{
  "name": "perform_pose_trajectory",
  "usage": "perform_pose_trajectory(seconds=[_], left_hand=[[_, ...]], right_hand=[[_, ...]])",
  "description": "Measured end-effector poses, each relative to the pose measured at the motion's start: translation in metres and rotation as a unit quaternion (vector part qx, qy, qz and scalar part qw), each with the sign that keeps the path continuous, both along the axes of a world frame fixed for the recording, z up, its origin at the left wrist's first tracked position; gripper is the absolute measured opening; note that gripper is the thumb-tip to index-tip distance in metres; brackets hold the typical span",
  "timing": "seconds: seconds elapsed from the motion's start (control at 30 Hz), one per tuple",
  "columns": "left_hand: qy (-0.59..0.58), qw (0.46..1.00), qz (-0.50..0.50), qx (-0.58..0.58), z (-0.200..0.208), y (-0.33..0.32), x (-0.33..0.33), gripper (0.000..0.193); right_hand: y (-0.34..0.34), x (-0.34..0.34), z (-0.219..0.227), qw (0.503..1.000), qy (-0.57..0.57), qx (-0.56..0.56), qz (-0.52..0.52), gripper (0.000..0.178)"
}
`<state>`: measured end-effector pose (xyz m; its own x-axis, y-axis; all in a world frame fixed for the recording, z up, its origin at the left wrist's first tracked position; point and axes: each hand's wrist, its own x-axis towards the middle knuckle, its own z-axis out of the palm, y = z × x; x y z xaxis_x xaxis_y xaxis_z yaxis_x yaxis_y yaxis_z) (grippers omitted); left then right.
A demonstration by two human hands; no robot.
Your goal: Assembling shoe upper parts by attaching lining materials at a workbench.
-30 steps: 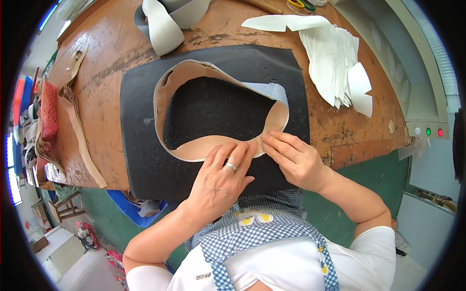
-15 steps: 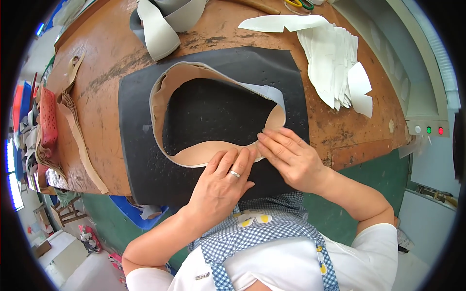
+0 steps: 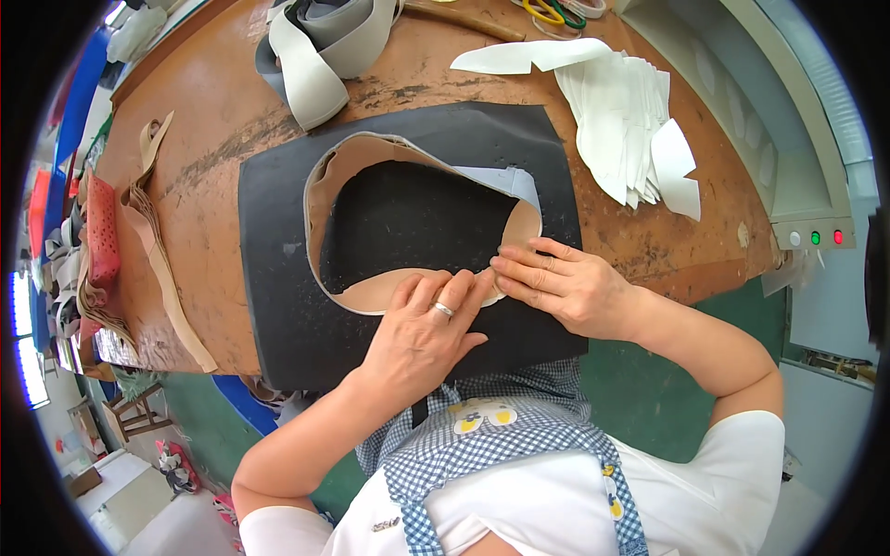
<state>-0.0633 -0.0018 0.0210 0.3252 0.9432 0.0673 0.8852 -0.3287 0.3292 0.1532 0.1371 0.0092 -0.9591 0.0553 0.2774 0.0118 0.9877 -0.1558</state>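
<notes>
A closed loop of leather-like material (image 3: 371, 153), tan inside and pale grey outside, stands on a black mat (image 3: 278, 324). Both my hands are at its near side, with the fingertips almost meeting. My left hand (image 3: 422, 324), a ring on one finger, has its bent fingers over the near edge and its thumb pointing right. My right hand (image 3: 565, 287) holds the near right bend, fingers mostly together and the index finger a little raised; its thumb is hidden. The fingers cover the stretch of material between them. A pale blue-grey patch (image 3: 505, 181) shows at the loop's far right.
The mat lies on a worn wooden table (image 3: 209, 185). White notched cut pieces (image 3: 612, 120) lie stacked at the far right. Grey rolled strips (image 3: 315, 74) and a wooden handle (image 3: 468, 18) are at the back. Tan strips (image 3: 162, 259) and a red basket (image 3: 102, 227) lie left.
My right hand's index finger has lifted and spread from the others, and its wrist has turned outward. My left hand stays at the near edge. The whole view has shifted slightly.
</notes>
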Motion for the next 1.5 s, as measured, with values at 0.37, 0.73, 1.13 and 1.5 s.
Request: perform_pose_trajectory(seconds=[0.37, 0.73, 1.13, 1.5], left_hand=[[0.037, 0.999, 0.021, 0.034, 0.002, -0.001, 0.011, 0.071], [-0.006, 0.998, 0.038, 0.049, -0.002, -0.021, 0.017, 0.059], [-0.047, 0.994, -0.009, 0.102, -0.009, -0.008, 0.036, 0.048], [-0.011, 0.896, 0.374, 0.239, 0.047, 0.003, -0.066, 0.077]], right_hand=[[-0.003, -0.002, -0.002, 0.998, 0.043, -0.038, -0.016, 0.037], [-0.003, -0.012, -0.001, 0.989, 0.105, -0.084, -0.061, 0.024], [0.058, -0.133, 0.031, 0.963, 0.065, -0.137, -0.223, 0.044], [0.041, -0.199, 0.049, 0.989, -0.045, -0.066, -0.126, 0.015]])
